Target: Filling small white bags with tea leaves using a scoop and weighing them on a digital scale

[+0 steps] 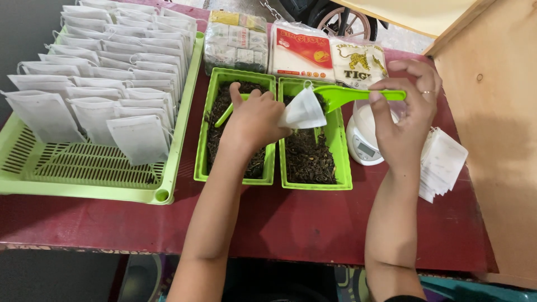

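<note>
My left hand [254,120] holds a small white filter bag [304,111] open over the right green tray [342,162] of dark loose tea. My right hand [405,112] grips the handle of a green scoop [341,96], whose bowl sits at the bag's mouth. A second green scoop [225,116] lies in the left green tray [200,151] of tea, mostly hidden under my left hand. Under my right hand, a small white scale [362,142] stands just right of the trays.
A large green slotted basket [84,173] at the left holds several rows of filled white bags [112,72]. Packets of tea [302,50] lie behind the trays. A stack of empty white bags [444,162] lies at the right, next to a wooden wall [498,140].
</note>
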